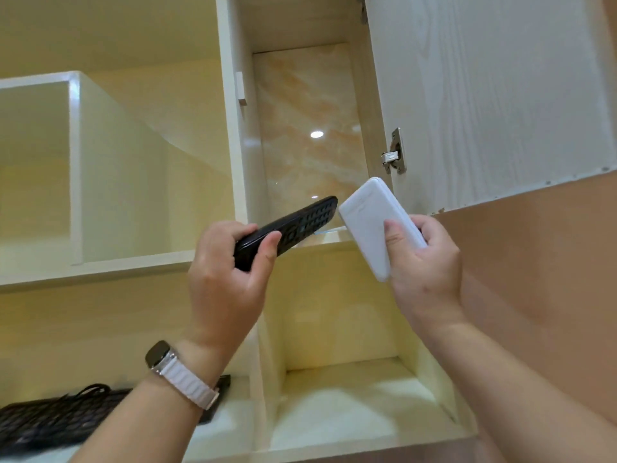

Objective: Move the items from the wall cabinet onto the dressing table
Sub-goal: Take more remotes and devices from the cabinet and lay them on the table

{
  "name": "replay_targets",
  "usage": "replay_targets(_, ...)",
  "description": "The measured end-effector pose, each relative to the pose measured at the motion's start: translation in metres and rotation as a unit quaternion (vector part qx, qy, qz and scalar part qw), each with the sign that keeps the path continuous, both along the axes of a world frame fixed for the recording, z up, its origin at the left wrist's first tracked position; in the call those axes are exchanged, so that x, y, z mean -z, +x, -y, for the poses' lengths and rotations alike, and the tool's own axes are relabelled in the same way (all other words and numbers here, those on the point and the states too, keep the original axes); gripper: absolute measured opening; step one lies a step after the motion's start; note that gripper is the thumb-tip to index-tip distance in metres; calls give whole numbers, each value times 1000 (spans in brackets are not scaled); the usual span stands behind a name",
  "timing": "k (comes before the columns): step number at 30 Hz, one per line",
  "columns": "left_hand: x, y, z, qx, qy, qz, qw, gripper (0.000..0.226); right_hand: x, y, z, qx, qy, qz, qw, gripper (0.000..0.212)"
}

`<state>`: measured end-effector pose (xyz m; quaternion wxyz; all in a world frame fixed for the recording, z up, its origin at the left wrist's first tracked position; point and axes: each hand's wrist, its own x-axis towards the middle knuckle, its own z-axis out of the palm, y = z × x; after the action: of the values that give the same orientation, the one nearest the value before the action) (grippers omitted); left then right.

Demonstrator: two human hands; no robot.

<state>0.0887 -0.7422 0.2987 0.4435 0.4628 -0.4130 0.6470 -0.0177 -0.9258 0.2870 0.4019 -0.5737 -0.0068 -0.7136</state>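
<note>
My left hand [230, 282] grips the near end of a black remote control [300, 222], whose button end points up and right toward the open cabinet compartment [307, 128]. My right hand [424, 265] holds a flat white power bank [370, 222], tilted, with the thumb on its face. Both items hang in the air in front of the compartment's lower shelf edge [327, 238]. The compartment behind them shows only its marbled back panel. The dressing table is out of view.
The cabinet door [484, 95] stands swung open on the right, its hinge [395, 152] close above the power bank. A black keyboard with a cable [60, 419] lies on a lower shelf at bottom left. Open cubbies [350, 379] lie below and at left.
</note>
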Motion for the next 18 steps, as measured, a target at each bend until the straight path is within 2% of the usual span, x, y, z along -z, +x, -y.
replay_targets(2, 16, -11, 6, 32, -30, -32, 999, 28, 12, -5, -8, -33, 31, 13, 999, 14)
replay_targets(5, 41, -27, 15, 61, -42, -34, 997, 26, 32, -14, -17, -70, 63, 9, 996, 14)
replay_targets(7, 61, -32, 19, 82, -45, -54, 994, 28, 46, -19, -18, -131, 110, 7, 985, 14)
replay_targets(9, 84, -37, 25, 146, -54, -131, 979, 26, 61, -23, -16, -205, 168, 6, 964, 17)
replay_targets(11, 103, -48, 33, 230, -65, -255, 937, 20, 76, -27, -13, -246, 208, 0, 947, 18)
replay_targets(13, 123, -57, 43, 264, -57, -347, 898, 19, 92, -30, -6, -249, 222, -19, 942, 17)
replay_targets(18, 168, -67, 67, 341, 0, -476, 811, 15, 138, -39, 4, -269, 261, -63, 925, 22)
